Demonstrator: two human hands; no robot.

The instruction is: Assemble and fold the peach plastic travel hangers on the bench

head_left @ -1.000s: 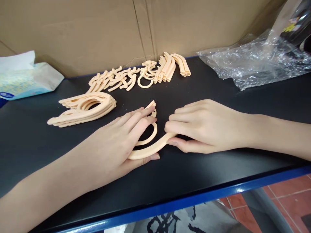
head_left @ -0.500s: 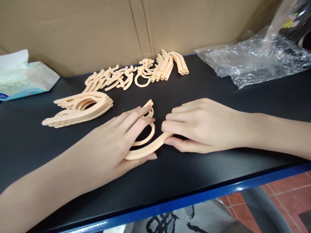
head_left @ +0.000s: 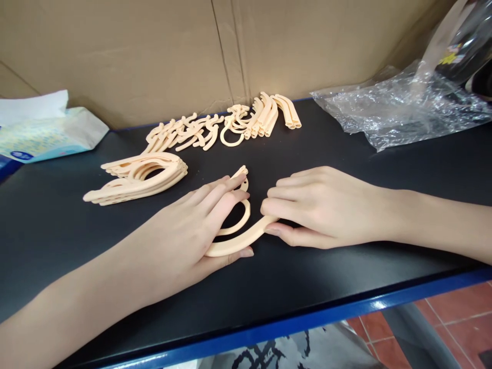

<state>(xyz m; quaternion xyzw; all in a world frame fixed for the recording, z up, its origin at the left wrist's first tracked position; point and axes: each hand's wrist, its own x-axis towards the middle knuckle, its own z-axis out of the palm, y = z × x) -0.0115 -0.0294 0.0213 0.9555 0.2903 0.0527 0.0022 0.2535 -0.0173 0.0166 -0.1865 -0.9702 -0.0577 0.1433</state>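
Note:
A cream plastic folding hanger (head_left: 242, 238) lies on the black table, with a round loop and a long curved arm showing. My left hand (head_left: 203, 220) lies over its left part, fingers across the loop and thumb under the curved arm. The arm's right end is pinched between thumb and fingers of my right hand (head_left: 307, 207), which hides its tip. Left of my left hand is a stack of cream folding hangers (head_left: 149, 179). Behind it lie rows of loose cream pieces, among them hooked pieces (head_left: 203, 128) and curved arm pieces (head_left: 265, 115).
A tissue pack (head_left: 54, 130) stands at the far left. Crumpled clear plastic film (head_left: 392, 102) covers the back right of the table. Brown cardboard (head_left: 154, 56) rises along the back. The table's blue front edge (head_left: 307, 323) runs above a red tiled floor.
The view has shifted slightly, so everything appears a little lower, and much of it further right. Both hands keep the same hold on the hanger.

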